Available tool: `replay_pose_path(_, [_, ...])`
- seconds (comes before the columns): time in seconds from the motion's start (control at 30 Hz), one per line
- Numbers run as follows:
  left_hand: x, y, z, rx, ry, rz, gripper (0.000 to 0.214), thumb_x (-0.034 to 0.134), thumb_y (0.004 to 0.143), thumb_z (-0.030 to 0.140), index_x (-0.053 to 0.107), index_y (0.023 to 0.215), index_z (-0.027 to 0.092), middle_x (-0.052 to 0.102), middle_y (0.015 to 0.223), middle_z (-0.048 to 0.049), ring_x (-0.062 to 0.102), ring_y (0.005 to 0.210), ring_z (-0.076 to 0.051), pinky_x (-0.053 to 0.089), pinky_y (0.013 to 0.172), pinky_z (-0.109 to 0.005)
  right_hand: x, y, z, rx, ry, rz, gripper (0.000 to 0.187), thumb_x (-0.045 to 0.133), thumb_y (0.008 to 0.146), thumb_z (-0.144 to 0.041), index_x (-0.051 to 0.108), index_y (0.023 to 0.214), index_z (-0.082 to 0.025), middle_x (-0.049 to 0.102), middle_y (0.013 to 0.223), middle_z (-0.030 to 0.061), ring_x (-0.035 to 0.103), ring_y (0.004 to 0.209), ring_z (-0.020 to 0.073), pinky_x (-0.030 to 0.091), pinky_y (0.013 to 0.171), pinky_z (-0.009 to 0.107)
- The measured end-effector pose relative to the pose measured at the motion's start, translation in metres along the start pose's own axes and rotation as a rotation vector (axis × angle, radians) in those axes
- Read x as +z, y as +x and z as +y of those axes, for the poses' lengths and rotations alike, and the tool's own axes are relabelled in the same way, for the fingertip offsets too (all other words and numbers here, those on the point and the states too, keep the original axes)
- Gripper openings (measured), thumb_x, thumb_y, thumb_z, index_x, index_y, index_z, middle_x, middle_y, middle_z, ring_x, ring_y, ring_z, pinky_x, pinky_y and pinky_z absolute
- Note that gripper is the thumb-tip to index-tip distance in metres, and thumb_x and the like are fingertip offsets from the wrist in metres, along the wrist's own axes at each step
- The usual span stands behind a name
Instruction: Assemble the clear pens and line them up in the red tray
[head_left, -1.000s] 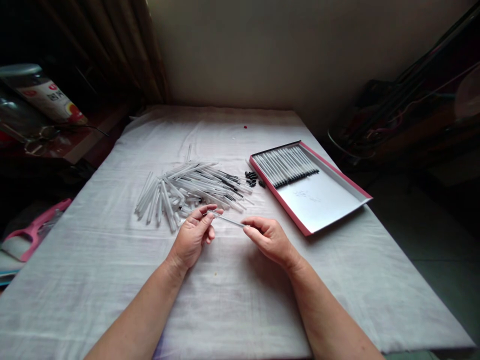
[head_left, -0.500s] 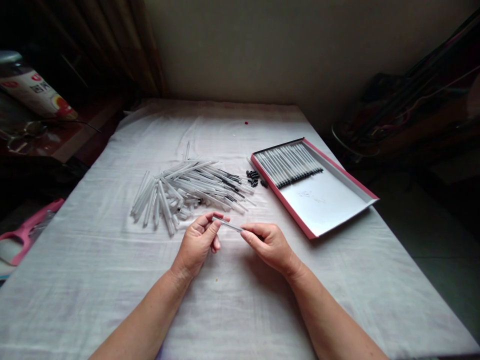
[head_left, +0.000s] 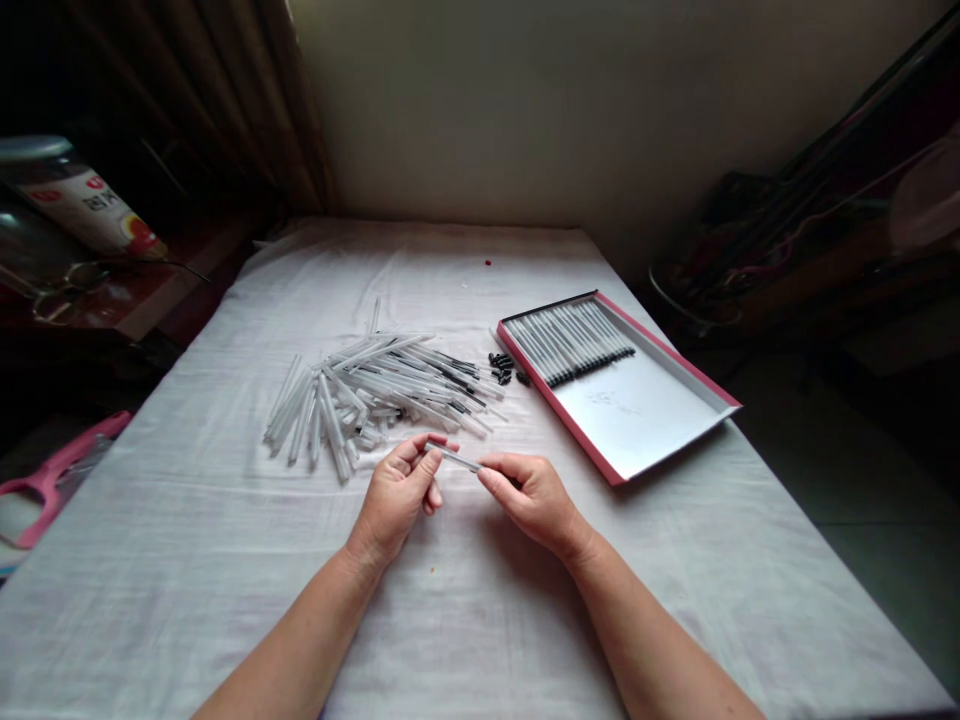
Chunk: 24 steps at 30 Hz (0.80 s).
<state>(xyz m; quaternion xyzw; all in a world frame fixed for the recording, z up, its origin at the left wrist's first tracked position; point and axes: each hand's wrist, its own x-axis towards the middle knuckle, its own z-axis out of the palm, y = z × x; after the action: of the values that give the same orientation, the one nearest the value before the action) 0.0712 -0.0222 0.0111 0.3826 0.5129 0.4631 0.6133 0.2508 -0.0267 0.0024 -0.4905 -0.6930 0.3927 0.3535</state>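
My left hand (head_left: 397, 495) and my right hand (head_left: 531, 497) meet over the white cloth (head_left: 187, 560), each pinching one end of a thin clear pen tube (head_left: 454, 458). Just beyond the hands lies a heap of clear pen tubes and refills (head_left: 367, 390). A small cluster of black caps (head_left: 501, 366) sits right of the heap. A shallow red-edged box (head_left: 645, 400) at the right holds a neat row of finished pens (head_left: 570, 342) at its far end.
The cloth-covered table meets a plain wall at the back. A pink plastic object (head_left: 52, 475) lies off the left edge, and a labelled jar (head_left: 82, 205) stands on dark furniture at the far left. Dark clutter fills the right side beyond the table.
My hands have drawn closer together along the tube, so less of it shows between them. The view has shifted slightly; the heap and the box stay where they were.
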Motion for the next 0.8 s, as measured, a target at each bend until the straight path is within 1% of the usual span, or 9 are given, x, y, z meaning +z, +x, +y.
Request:
replay_pose_path(0.13, [0.001, 0.001, 0.001, -0.009, -0.034, 0.017, 0.049, 0.074, 0.069, 0.048, 0.061, 0.104, 0.017, 0.070, 0.107, -0.0085, 0.055, 0.044, -0.004, 0.042, 0.038, -0.016, 0.003, 0.000, -0.004, -0.019, -0.023, 0.029, 0.023, 0.051, 0.087, -0.027, 0.072, 0.085, -0.017, 0.070, 0.071, 0.0031, 0.063, 0.063, 0.0159, 0.049, 0.061, 0.025])
replay_pose_path(0.23, [-0.001, 0.002, 0.002, -0.014, -0.069, 0.021, 0.058, 0.075, 0.069, 0.048, 0.057, 0.117, 0.020, 0.067, 0.115, -0.0094, 0.061, 0.053, -0.007, 0.046, 0.040, -0.016, -0.003, 0.000, -0.009, -0.074, -0.071, 0.102, 0.021, 0.052, 0.087, -0.026, 0.072, 0.088, -0.019, 0.072, 0.076, 0.0050, 0.067, 0.069, 0.0182, 0.052, 0.066, 0.028])
replay_pose_path(0.3, [-0.005, 0.003, 0.003, -0.033, -0.127, 0.012, 0.058, 0.075, 0.071, 0.048, 0.057, 0.119, 0.022, 0.065, 0.118, -0.0088, 0.064, 0.059, -0.008, 0.049, 0.043, -0.016, -0.018, 0.003, -0.010, -0.116, -0.103, 0.198, 0.020, 0.054, 0.087, -0.027, 0.072, 0.092, -0.020, 0.073, 0.085, 0.0069, 0.068, 0.078, 0.0204, 0.053, 0.072, 0.031])
replay_pose_path(0.4, [-0.014, 0.007, 0.005, -0.096, -0.243, -0.031, 0.048, 0.076, 0.072, 0.041, 0.060, 0.114, 0.021, 0.068, 0.111, -0.0072, 0.066, 0.063, -0.009, 0.052, 0.048, -0.016, -0.062, 0.018, 0.000, -0.096, -0.145, 0.411, 0.023, 0.058, 0.085, -0.033, 0.073, 0.096, -0.021, 0.073, 0.094, 0.0089, 0.067, 0.088, 0.0225, 0.052, 0.082, 0.035])
replay_pose_path(0.5, [-0.021, 0.011, 0.006, -0.163, -0.324, -0.081, 0.035, 0.075, 0.076, 0.031, 0.064, 0.107, 0.019, 0.070, 0.095, -0.0054, 0.067, 0.065, -0.010, 0.053, 0.052, -0.017, -0.119, 0.047, 0.023, 0.054, -0.175, 0.611, 0.033, 0.059, 0.081, -0.040, 0.073, 0.100, -0.016, 0.073, 0.097, 0.0112, 0.066, 0.090, 0.0246, 0.051, 0.085, 0.038])
replay_pose_path(0.6, [-0.024, 0.014, 0.007, -0.206, -0.383, -0.112, 0.027, 0.072, 0.079, 0.026, 0.066, 0.104, 0.018, 0.070, 0.088, -0.0046, 0.067, 0.067, -0.011, 0.055, 0.057, -0.019, -0.167, 0.081, 0.049, 0.302, -0.349, 0.693, 0.036, 0.056, 0.079, -0.033, 0.071, 0.105, -0.013, 0.073, 0.089, 0.0120, 0.066, 0.082, 0.0249, 0.050, 0.080, 0.039])
replay_pose_path(0.63, [-0.025, 0.015, 0.007, -0.217, -0.398, -0.118, 0.025, 0.071, 0.080, 0.025, 0.067, 0.104, 0.017, 0.070, 0.088, -0.0045, 0.068, 0.067, -0.011, 0.056, 0.059, -0.020, -0.177, 0.091, 0.057, 0.380, -0.438, 0.693, 0.035, 0.057, 0.079, -0.032, 0.071, 0.105, -0.013, 0.073, 0.087, 0.0116, 0.066, 0.081, 0.0252, 0.050, 0.078, 0.038])
replay_pose_path(0.7, [-0.026, 0.017, 0.007, -0.235, -0.421, -0.124, 0.023, 0.070, 0.081, 0.022, 0.067, 0.104, 0.017, 0.070, 0.088, -0.0046, 0.068, 0.068, -0.012, 0.057, 0.062, -0.022, -0.191, 0.108, 0.068, 0.482, -0.568, 0.670, 0.032, 0.056, 0.079, -0.031, 0.071, 0.103, -0.015, 0.073, 0.091, 0.0116, 0.066, 0.084, 0.0254, 0.049, 0.076, 0.036])
replay_pose_path(0.8, [-0.027, 0.017, 0.008, -0.251, -0.442, -0.117, 0.022, 0.069, 0.082, 0.020, 0.067, 0.103, 0.016, 0.071, 0.087, -0.0048, 0.068, 0.069, -0.012, 0.058, 0.064, -0.024, -0.195, 0.126, 0.082, 0.559, -0.705, 0.599, 0.032, 0.053, 0.083, -0.032, 0.070, 0.106, -0.018, 0.073, 0.101, 0.0106, 0.066, 0.091, 0.0251, 0.048, 0.075, 0.032])
